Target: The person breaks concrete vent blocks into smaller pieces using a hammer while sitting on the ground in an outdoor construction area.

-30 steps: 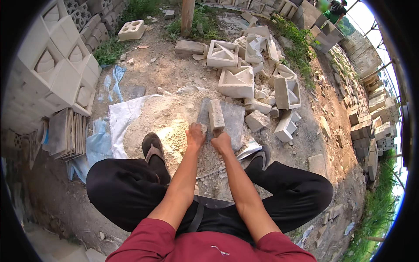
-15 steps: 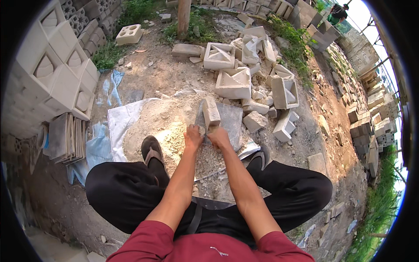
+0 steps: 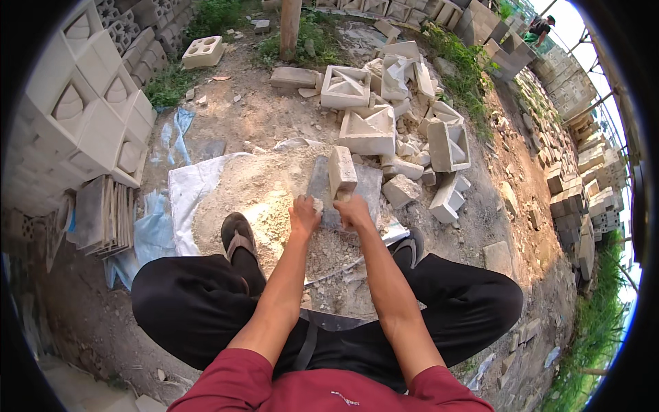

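My right hand (image 3: 353,211) is wrapped round the short handle of a mallet with a pale, dusty, block-shaped head (image 3: 342,172). The head stands out beyond my fist, over a flat grey slab (image 3: 367,184) on the ground. Close beside it, my left hand (image 3: 304,214) is closed on a small pale chunk of broken block (image 3: 318,204). Crumbled rubble (image 3: 254,196) is spread on a white sheet (image 3: 195,185) between and in front of my feet.
Broken hollow blocks (image 3: 368,130) are heaped beyond the slab to the right. Stacked decorative blocks (image 3: 89,96) rise at left, above thin boards (image 3: 103,213). A wooden post (image 3: 290,31) stands ahead. Another person (image 3: 540,29) is far off at upper right.
The mallet in my right hand has shifted to the right and looks lifted, its head now farther from my left hand. My left hand stays almost in place.
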`<state>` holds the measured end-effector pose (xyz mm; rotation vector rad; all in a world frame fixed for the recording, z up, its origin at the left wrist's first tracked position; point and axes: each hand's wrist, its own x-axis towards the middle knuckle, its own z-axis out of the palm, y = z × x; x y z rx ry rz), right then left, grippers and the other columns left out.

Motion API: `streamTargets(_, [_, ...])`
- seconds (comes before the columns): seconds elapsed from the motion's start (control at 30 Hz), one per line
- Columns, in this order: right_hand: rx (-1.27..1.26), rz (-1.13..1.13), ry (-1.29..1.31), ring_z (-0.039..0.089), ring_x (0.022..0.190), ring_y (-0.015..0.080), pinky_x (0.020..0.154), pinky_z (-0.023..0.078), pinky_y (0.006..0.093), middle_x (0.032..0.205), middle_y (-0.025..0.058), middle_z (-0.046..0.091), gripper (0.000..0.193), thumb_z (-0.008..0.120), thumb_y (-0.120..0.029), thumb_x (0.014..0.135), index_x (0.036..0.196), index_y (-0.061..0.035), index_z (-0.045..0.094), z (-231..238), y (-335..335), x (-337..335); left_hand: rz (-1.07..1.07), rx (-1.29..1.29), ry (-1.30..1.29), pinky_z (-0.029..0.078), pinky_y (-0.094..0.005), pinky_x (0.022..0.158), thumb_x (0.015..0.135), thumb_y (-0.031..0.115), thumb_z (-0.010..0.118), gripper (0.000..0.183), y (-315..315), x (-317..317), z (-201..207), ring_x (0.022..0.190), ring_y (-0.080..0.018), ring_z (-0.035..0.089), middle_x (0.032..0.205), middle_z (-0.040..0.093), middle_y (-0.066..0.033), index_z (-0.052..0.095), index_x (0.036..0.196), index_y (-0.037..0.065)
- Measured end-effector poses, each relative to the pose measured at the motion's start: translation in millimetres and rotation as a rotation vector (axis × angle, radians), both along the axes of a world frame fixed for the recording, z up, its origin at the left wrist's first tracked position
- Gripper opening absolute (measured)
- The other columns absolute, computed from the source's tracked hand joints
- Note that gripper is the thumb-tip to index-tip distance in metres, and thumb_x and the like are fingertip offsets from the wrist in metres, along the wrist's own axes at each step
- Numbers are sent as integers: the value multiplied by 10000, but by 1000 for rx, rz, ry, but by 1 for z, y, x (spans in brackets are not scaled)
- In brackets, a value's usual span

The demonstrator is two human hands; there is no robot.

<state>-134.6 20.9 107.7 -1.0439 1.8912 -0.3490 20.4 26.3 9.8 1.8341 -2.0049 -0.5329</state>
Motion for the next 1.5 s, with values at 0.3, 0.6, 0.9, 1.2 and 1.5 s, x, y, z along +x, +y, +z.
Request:
streamTargets(0.3, [-402, -7, 410, 698, 645, 338, 635, 567, 381, 749, 235, 684, 403, 679, -279, 707, 855, 95, 669, -71, 24, -23, -25, 30, -14, 438, -458, 881, 701, 235, 748, 411, -10, -18, 8, 1070, -313, 534, 1068, 575, -137, 623, 1051, 62])
streamTargets(0.6, [-569, -224, 289, 677, 852, 420, 733, 553, 436, 869, 296, 674, 404, 674, -268, 722, 871, 107, 644, -50, 27, 4, -44, 29, -15, 428, -453, 885, 720, 251, 748, 389, -3, -12, 6, 1072, -299, 536, 1063, 576, -114, 624, 1049, 85])
streamTargets(0.9, [-375, -143, 0, 686, 845, 393, 713, 542, 417, 791, 266, 679, 358, 699, -285, 686, 778, 60, 667, -25, 4, 14, -20, 65, -53, 429, -439, 885, 729, 227, 753, 391, 1, -1, 4, 1086, -276, 533, 1080, 564, -111, 618, 1068, 88])
streamTargets(1.2, [-45, 164, 130, 647, 963, 424, 824, 520, 444, 968, 313, 655, 397, 696, -213, 688, 962, 71, 651, -33, 1, 7, 15, -20, -27, 408, -471, 893, 745, 218, 743, 354, 6, -1, 1, 1066, -285, 543, 1103, 574, -98, 620, 1047, 78])
streamTargets(1.5, [-331, -8, 252, 681, 865, 400, 748, 538, 439, 848, 275, 680, 467, 704, -302, 684, 949, 81, 666, -66, 38, 0, 5, -10, -18, 401, -482, 897, 746, 174, 722, 360, 3, -15, 6, 1088, -287, 529, 1102, 568, -92, 619, 1082, 93])
